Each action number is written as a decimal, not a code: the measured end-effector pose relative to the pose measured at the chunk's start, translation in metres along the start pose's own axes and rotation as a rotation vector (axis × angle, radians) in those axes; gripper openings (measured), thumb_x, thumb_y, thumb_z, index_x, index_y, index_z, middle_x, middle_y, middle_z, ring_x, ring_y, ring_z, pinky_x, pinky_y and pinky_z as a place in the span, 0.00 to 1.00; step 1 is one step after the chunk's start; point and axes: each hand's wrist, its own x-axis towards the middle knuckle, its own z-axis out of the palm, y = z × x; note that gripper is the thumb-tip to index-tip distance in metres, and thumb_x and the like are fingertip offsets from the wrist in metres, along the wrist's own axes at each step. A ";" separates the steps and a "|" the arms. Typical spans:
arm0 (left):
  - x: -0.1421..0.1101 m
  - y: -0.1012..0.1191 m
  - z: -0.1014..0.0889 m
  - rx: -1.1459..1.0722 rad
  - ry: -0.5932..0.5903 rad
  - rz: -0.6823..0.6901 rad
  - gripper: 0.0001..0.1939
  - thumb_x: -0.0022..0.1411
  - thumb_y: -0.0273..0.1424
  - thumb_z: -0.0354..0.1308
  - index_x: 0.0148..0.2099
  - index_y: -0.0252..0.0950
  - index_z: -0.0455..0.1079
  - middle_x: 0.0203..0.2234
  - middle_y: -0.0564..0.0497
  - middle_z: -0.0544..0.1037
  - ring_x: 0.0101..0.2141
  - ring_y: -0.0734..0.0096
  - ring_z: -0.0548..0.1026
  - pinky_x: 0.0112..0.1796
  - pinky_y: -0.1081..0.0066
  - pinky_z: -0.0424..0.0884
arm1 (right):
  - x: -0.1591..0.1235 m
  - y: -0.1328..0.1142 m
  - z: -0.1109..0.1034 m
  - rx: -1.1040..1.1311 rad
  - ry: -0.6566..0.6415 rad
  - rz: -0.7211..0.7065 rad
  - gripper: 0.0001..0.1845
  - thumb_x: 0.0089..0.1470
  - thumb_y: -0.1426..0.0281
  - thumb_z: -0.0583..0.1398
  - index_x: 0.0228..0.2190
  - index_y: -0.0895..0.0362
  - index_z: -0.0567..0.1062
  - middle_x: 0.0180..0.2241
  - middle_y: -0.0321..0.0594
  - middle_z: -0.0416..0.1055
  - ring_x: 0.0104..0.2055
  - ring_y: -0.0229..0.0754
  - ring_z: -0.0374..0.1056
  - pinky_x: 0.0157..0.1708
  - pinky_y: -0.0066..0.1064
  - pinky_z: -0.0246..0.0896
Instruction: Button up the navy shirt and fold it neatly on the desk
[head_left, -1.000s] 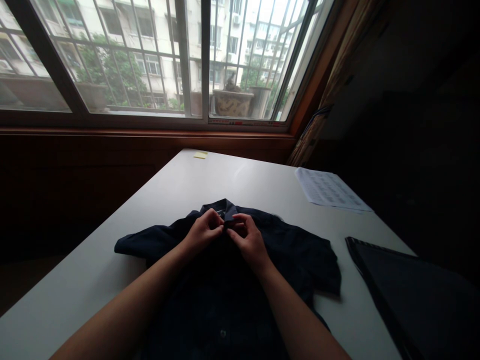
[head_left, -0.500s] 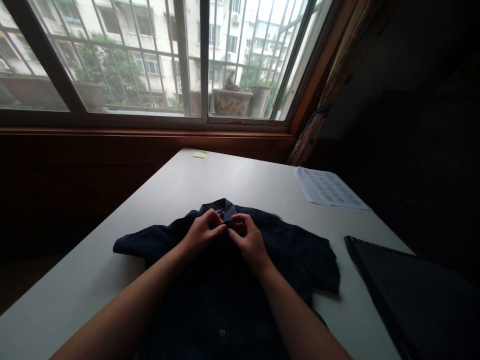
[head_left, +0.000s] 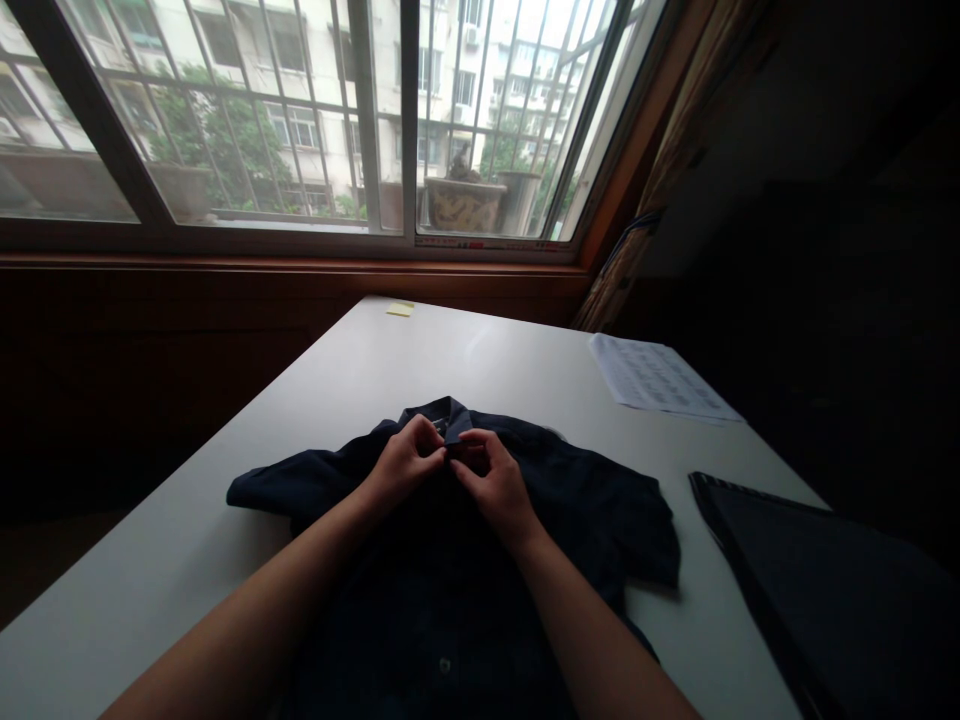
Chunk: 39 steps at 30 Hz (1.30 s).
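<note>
A dark navy short-sleeved shirt (head_left: 577, 490) lies spread on a white table (head_left: 225, 560), its collar (head_left: 459, 420) toward the window. Just below the collar, my left hand (head_left: 409, 455) pinches the shirt's front edge between thumb and fingers. Facing it, my right hand (head_left: 495, 480) grips the collar's right point, thumb close to the left fingertips. What lies between the fingertips is too dark and small to make out. Lower on the shirt front, one small pale button (head_left: 445, 665) shows between my forearms.
Printed sheets (head_left: 660, 380) lie at the table's far right. A dark flat item with a ridged edge (head_left: 825, 590) covers the near right corner. A yellow sticky note (head_left: 400, 310) is at the far edge, below a barred window (head_left: 409, 120). A curtain (head_left: 637, 235) hangs right of it.
My right hand has shifted very slightly left and its fingers have moved a little at the collar. My left hand is nearly still; the shirt lies in the same place.
</note>
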 end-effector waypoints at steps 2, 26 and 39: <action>0.001 -0.002 0.000 -0.034 0.002 -0.004 0.12 0.55 0.33 0.65 0.37 0.38 0.64 0.30 0.54 0.73 0.32 0.70 0.73 0.35 0.71 0.69 | 0.000 0.000 0.000 -0.005 0.006 0.001 0.18 0.52 0.70 0.65 0.46 0.51 0.72 0.42 0.40 0.77 0.43 0.46 0.75 0.47 0.40 0.72; 0.002 -0.006 -0.003 -0.224 -0.064 -0.039 0.18 0.58 0.38 0.67 0.36 0.38 0.59 0.35 0.51 0.78 0.35 0.69 0.75 0.37 0.69 0.71 | -0.002 0.004 0.001 -0.051 0.071 0.088 0.21 0.52 0.64 0.66 0.46 0.51 0.66 0.37 0.38 0.75 0.39 0.46 0.75 0.42 0.39 0.71; 0.003 -0.008 -0.003 -0.246 -0.092 -0.040 0.20 0.57 0.37 0.68 0.34 0.38 0.58 0.34 0.51 0.77 0.34 0.70 0.74 0.36 0.70 0.68 | 0.002 0.004 -0.001 0.043 0.026 0.138 0.22 0.50 0.67 0.66 0.46 0.52 0.66 0.40 0.40 0.74 0.43 0.48 0.74 0.46 0.41 0.69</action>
